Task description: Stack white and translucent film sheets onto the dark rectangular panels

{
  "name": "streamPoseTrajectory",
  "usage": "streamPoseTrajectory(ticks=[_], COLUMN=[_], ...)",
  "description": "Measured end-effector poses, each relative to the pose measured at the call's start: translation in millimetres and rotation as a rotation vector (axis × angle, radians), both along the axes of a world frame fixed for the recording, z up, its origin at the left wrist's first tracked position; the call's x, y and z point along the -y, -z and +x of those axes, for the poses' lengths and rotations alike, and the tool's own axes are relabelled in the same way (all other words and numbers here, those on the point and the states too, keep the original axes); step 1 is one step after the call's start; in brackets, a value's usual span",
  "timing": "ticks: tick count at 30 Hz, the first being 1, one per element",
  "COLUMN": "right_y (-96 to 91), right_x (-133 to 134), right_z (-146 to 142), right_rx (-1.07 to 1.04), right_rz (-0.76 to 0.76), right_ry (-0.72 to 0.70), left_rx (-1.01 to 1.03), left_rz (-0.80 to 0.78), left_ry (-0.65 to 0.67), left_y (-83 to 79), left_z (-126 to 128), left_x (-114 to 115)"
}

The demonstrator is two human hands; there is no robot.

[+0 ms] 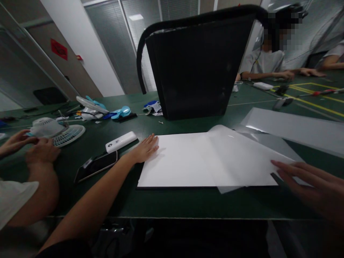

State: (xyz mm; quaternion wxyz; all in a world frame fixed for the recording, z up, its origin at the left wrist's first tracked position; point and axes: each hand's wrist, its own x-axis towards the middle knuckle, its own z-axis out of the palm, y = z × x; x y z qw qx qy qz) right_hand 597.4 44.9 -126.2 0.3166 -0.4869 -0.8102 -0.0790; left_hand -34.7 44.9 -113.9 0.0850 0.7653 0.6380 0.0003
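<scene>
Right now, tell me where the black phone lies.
In the head view the phone lies flat on the green table, left of the left hand and just on the near side of the white power bank.

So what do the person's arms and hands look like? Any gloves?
No gloves. The left hand and right hand are bare, with no rings or watch showing. The left forearm is uncovered up to something dark, perhaps a sleeve, at the bottom edge.
</scene>
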Motion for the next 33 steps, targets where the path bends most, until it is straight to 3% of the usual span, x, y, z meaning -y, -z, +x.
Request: streamPoseTrajectory(ticks=[4, 7, 12, 16, 23, 26, 29, 31, 33], right_y=[-3.9, -0.6, 7.6, 9.7, 0.9, -0.9, 6.1, 15.2, 25.3], right_x=[-0.1, -5.1, -14.7, -11.2, 8.6, 2.0, -17.5, -32.4, -44.0], right_z=[-33.8, -35.3, -29.4, -40.4, -62.7, -46.5, -16.7, 1.4, 12.0], right_rx=[0.041, 0.063, 0.115, 0.16, 0.217, 0.114, 0.04, 0.072, 0.135], right_rz=[0.156, 0.066, -0.055, -0.105, -0.212, -0.176, -0.128, -0.221, -0.315], right_ry=[-0.075, -0.142, -0.452, -0.452, -0.569, -0.436, -0.057, 0.244, 0.397], left_rx=[0.011, 0.009, 0.036, 0.046, 0.006, -0.019, -0.023, -0.023, -0.019], left_rz=[0.003, -0.009, 0.012, 0.04, 0.049, 0.037, 0.053, 0.067, 0.076], left_ry=[0.0, -0.01, -0.018, 0.003, 0.008, -0.007, -0.009, -0.007, -0.004], left_y=[0.8, 0.4, -2.2, -0.4, 0.1, -1.1, 0.4, 2.7, 4.9], left_z=[-1.0, 0.4, 2.4, 1.0, 3.3, 5.0, 3.7, 1.6, -0.3], left_x=[-0.6, 0.1, 1.8, 0.8, 0.6, 1.1, 0.6, 0.0, -0.8])
